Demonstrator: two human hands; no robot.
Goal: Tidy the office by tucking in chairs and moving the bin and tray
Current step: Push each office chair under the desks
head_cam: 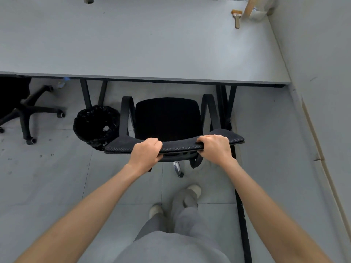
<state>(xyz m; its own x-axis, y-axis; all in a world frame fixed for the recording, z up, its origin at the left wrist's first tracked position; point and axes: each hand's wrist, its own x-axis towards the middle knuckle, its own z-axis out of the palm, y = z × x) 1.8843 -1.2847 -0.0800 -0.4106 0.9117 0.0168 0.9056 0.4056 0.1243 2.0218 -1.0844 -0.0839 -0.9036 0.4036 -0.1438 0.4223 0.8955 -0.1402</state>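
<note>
1. Nearest the camera, the left hand (145, 155) and right hand (214, 148) curl their fingers over the top edge of the chair (167, 118) back.
2. The chair stands just short of the desk (144, 44), its seat apparently not under it.
3. The bin (95, 125) sits against the chair's left armrest.
4. A brush (236, 18) lies far back on the desk.

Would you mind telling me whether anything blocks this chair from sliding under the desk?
Nothing visible does. The chair faces open floor between the desk legs; the bin sits just beside its left armrest.
</note>
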